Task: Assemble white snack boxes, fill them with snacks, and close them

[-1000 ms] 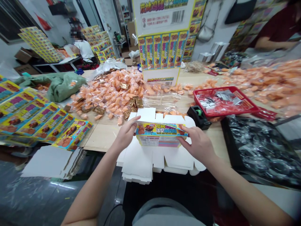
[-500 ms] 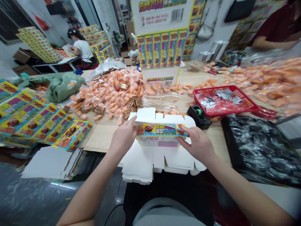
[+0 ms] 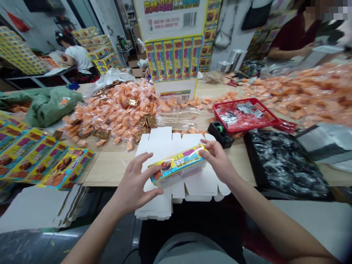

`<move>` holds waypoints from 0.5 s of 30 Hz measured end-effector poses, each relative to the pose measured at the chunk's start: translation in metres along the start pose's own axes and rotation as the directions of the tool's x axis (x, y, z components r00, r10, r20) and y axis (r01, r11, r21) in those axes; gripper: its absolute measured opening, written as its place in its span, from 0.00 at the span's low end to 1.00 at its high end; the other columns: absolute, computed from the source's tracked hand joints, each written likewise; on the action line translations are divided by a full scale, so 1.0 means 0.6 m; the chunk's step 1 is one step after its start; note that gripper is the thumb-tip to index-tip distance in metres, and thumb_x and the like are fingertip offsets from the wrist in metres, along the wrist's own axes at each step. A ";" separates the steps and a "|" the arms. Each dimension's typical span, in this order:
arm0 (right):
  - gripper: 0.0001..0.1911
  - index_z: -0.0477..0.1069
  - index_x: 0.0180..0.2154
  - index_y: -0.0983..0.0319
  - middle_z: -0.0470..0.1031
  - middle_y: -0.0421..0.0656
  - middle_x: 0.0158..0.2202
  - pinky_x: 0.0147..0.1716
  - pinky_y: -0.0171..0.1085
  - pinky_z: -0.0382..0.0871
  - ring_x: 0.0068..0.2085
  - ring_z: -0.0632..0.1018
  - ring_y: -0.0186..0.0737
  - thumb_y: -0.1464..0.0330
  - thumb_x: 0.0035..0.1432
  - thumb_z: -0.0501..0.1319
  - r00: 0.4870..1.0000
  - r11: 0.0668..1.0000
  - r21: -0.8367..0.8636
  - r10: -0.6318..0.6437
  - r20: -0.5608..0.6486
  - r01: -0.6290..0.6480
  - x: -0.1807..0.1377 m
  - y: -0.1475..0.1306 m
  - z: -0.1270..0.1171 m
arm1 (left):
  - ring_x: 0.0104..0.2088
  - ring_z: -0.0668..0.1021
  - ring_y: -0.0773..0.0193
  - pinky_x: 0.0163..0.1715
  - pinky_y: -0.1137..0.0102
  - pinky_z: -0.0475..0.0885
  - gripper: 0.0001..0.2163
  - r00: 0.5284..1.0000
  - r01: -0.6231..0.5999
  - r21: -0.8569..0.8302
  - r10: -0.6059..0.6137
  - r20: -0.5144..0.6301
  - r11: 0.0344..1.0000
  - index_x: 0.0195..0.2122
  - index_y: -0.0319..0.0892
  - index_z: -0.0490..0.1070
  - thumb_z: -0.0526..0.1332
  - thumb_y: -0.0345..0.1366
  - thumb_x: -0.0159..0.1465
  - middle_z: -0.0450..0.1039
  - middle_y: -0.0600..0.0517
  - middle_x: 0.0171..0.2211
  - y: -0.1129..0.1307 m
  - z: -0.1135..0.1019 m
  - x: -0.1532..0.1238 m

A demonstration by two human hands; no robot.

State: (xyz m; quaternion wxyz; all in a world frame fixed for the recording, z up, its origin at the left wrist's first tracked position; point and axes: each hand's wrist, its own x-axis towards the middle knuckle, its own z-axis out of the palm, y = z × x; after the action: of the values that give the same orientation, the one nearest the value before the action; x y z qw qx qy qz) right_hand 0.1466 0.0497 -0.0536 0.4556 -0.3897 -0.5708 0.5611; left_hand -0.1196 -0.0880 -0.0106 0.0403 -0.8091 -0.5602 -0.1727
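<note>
A closed, brightly printed carton (image 3: 178,163) is tilted above a stack of flat white box blanks (image 3: 159,198), its left end lower than its right. My right hand (image 3: 218,159) grips the carton's right end between thumb and fingers. At the other end, my left hand (image 3: 137,179) has its fingers spread, with the fingertips close to the carton's left end; whether they touch it is hard to tell. Under the carton, the top blank (image 3: 198,183) lies unfolded with its flaps out.
Orange wrapped pieces (image 3: 115,110) are heaped behind. A red basket (image 3: 244,113) of packets, a black tape dispenser (image 3: 220,134) and a black tray (image 3: 255,172) of clear-wrapped items stand right. Finished cartons (image 3: 66,167) line the left. Co-workers sit beyond.
The carton has turned from level to slanted, its left end dropping toward me. My left hand has let go of that end and spread its fingers; my right hand keeps its hold.
</note>
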 end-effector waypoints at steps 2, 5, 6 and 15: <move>0.22 0.64 0.49 0.54 0.68 0.46 0.57 0.55 0.49 0.67 0.56 0.72 0.46 0.58 0.56 0.66 0.994 0.980 0.166 0.102 0.028 -0.105 -0.004 0.000 0.016 | 0.64 0.58 0.38 0.59 0.48 0.62 0.28 0.995 0.065 0.015 -0.066 0.081 0.998 0.53 0.39 0.67 0.63 0.54 0.59 0.50 0.34 0.66 0.039 -0.004 0.049; 0.29 0.57 0.60 0.52 0.67 0.45 0.59 0.58 0.47 0.65 0.58 0.71 0.43 0.57 0.60 0.61 0.995 0.962 0.258 0.065 0.078 -0.083 -0.010 0.012 0.004 | 0.55 0.71 0.40 0.49 0.50 0.70 0.33 0.970 0.128 0.152 -0.156 0.187 0.980 0.65 0.43 0.55 0.64 0.46 0.61 0.55 0.32 0.64 0.099 0.011 0.118; 0.28 0.58 0.60 0.52 0.68 0.45 0.59 0.58 0.46 0.65 0.58 0.71 0.43 0.56 0.60 0.59 0.996 0.968 0.232 0.084 0.044 -0.092 -0.008 0.020 -0.014 | 0.50 0.75 0.44 0.45 0.52 0.72 0.33 0.959 0.109 0.194 -0.155 0.237 0.975 0.67 0.49 0.50 0.62 0.42 0.63 0.61 0.35 0.60 0.112 0.017 0.134; 0.16 0.72 0.38 0.61 0.76 0.49 0.45 0.43 0.46 0.72 0.48 0.74 0.50 0.58 0.50 0.63 0.719 0.863 0.047 0.447 -0.532 -0.502 0.152 0.092 -0.230 | 0.41 0.76 0.52 0.39 0.59 0.72 0.32 0.923 -0.078 0.258 -0.027 0.383 0.963 0.68 0.68 0.40 0.54 0.34 0.68 0.69 0.45 0.46 0.083 0.024 0.181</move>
State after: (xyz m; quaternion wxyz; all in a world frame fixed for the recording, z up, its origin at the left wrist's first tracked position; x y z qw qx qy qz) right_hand 0.2492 0.1800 -0.1074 0.4142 -0.6834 -0.3323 0.5009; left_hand -0.0363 -0.0058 0.0178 0.0415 -0.8215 -0.5647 0.0666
